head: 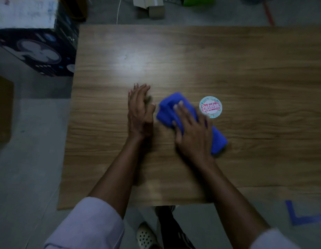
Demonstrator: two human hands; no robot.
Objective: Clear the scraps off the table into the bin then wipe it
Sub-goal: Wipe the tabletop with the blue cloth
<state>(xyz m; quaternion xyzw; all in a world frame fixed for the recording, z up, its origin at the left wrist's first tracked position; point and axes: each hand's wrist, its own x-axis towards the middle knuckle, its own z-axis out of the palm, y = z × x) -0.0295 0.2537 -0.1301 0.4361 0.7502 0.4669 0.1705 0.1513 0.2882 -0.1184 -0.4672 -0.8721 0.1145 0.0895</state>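
A folded blue cloth (169, 106) lies on the wooden table (228, 56) near its middle. My right hand (192, 133) presses flat on top of the cloth, fingers spread over it. My left hand (140, 112) stands on its edge on the tabletop just left of the cloth, fingers straight and together, holding nothing. A round white sticker or lid with pink lettering (210, 107) lies flat on the table right of the cloth. No bin and no loose scraps can be seen.
A dark printed box (39, 53) with a white box (24, 13) on top stands off the table's left far corner. Cardboard (2, 108) sits on the floor at left. Blue tape (298, 215) marks the floor at right. My foot (147, 236) is below the near edge.
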